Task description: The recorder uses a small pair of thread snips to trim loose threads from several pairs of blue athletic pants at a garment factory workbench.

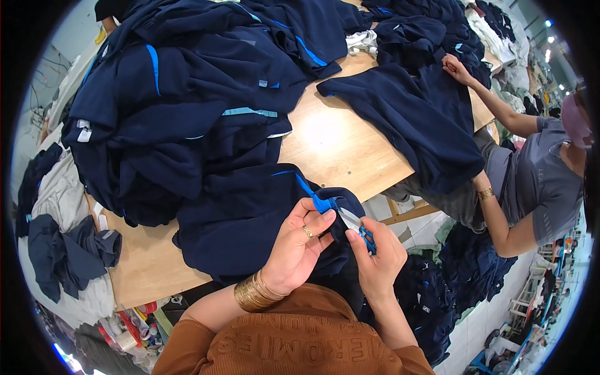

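Note:
My left hand (295, 245) pinches the edge of a navy garment (240, 234), where a bright blue trim strip (320, 203) meets the cloth. Thread snips (350, 219) with pale blades and a blue handle are gripped in my right hand (379, 257). Their blades point up and left, close to the left fingertips and the pinched edge. The garment spreads over the near table edge in front of me, and part of it hangs behind my hands. Whether the blades touch the cloth cannot be made out.
A large heap of navy garments (181, 119) covers the table's left and far side. The wooden tabletop (337, 153) shows in the middle. At right, a co-worker in grey (525, 181) handles a navy garment (412, 119). More dark clothes (431, 294) lie below the table at right.

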{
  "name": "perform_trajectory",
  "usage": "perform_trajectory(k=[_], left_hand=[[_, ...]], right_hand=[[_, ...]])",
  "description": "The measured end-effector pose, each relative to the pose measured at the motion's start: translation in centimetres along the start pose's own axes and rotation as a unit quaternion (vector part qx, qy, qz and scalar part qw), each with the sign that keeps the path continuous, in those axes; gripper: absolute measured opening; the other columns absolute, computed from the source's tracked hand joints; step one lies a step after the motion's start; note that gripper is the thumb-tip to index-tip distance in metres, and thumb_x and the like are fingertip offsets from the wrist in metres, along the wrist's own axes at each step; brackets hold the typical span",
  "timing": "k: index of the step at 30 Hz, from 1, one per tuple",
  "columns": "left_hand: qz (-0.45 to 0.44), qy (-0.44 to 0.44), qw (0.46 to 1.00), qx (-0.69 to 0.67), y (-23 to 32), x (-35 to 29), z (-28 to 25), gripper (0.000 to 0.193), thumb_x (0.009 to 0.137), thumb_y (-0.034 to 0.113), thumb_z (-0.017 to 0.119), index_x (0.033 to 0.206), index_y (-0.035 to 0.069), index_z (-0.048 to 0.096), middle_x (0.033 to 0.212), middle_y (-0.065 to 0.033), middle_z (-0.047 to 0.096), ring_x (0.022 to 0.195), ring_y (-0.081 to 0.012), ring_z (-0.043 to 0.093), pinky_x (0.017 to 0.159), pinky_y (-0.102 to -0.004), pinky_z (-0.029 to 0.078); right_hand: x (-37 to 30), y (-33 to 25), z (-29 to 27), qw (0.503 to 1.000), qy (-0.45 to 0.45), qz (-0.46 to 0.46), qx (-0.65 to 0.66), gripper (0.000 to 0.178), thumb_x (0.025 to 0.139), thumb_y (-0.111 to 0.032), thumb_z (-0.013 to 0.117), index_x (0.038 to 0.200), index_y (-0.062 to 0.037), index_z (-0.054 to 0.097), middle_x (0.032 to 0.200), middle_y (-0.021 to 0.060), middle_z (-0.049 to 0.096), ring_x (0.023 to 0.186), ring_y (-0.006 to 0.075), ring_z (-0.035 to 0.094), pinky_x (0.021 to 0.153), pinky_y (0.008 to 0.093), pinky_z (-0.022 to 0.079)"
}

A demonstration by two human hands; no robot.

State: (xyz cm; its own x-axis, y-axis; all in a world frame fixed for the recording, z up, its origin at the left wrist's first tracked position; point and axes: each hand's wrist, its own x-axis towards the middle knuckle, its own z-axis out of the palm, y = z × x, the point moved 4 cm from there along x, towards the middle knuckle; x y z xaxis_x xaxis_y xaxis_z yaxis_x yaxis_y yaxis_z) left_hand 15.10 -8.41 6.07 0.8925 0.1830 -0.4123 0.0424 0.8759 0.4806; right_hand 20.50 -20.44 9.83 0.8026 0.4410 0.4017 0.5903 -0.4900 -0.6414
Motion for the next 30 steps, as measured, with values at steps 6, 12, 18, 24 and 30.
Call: perform_trajectory(k=[6, 12, 18, 24, 30], left_hand=[[-0.015, -0.009, 1.000, -0.011, -0.6, 0.7, 0.0, 0.013, 0.089, 0.013, 0.055, 0.101, 0.014, 0.050, 0.099, 0.0028, 0.058, 0.094, -0.0083, 0.052, 0.086, -0.0291, 0.040], [-0.015, -0.014, 1.000, -0.007, -0.8, 1.2, 0.0, 0.012, 0.089, 0.012, 0.055, 0.100, 0.013, 0.051, 0.099, 0.0025, 0.058, 0.095, -0.0090, 0.052, 0.087, -0.0288, 0.039], [-0.009, -0.014, 1.000, -0.015, -0.2, 1.4, 0.2, 0.012, 0.090, 0.013, 0.052, 0.102, 0.012, 0.049, 0.101, 0.0007, 0.058, 0.095, -0.0094, 0.054, 0.087, -0.0283, 0.041], [0.001, 0.021, 1.000, -0.014, 0.9, 1.5, 0.1, 0.008, 0.092, 0.014, 0.050, 0.099, 0.010, 0.046, 0.097, -0.0024, 0.059, 0.088, -0.0115, 0.059, 0.081, -0.0288, 0.049], [0.024, 0.023, 0.999, 0.000, 0.8, 1.5, -0.3, 0.007, 0.092, 0.014, 0.049, 0.098, 0.011, 0.045, 0.096, -0.0022, 0.059, 0.084, -0.0106, 0.060, 0.076, -0.0283, 0.050]], right_hand=[[0.1, 0.2, 0.0, 1.000, -0.004, 0.009, -0.025, 0.024, 0.072, -0.016, 0.073, 0.088, -0.0027, 0.059, 0.073, 0.0073, 0.060, 0.059, 0.0213, 0.056, 0.051, 0.0299, 0.043], [0.1, 0.5, 0.0, 0.999, 0.005, 0.046, -0.006, 0.025, 0.072, -0.016, 0.073, 0.089, -0.0024, 0.060, 0.076, 0.0087, 0.062, 0.061, 0.0225, 0.058, 0.054, 0.0298, 0.045], [-0.1, 1.9, 0.5, 0.985, -0.057, 0.147, 0.069, 0.023, 0.077, -0.014, 0.069, 0.093, 0.0000, 0.059, 0.077, 0.0057, 0.062, 0.064, 0.0154, 0.057, 0.059, 0.0247, 0.044], [0.2, 2.8, 0.3, 0.877, 0.021, 0.295, 0.378, 0.020, 0.081, -0.010, 0.064, 0.097, 0.0000, 0.057, 0.080, -0.0040, 0.054, 0.068, 0.0027, 0.045, 0.064, 0.0167, 0.037], [0.7, -0.2, 1.1, 0.983, -0.005, 0.059, 0.175, 0.026, 0.068, -0.001, 0.073, 0.092, -0.0044, 0.063, 0.065, -0.0020, 0.052, 0.053, 0.0047, 0.038, 0.049, 0.0194, 0.030]])
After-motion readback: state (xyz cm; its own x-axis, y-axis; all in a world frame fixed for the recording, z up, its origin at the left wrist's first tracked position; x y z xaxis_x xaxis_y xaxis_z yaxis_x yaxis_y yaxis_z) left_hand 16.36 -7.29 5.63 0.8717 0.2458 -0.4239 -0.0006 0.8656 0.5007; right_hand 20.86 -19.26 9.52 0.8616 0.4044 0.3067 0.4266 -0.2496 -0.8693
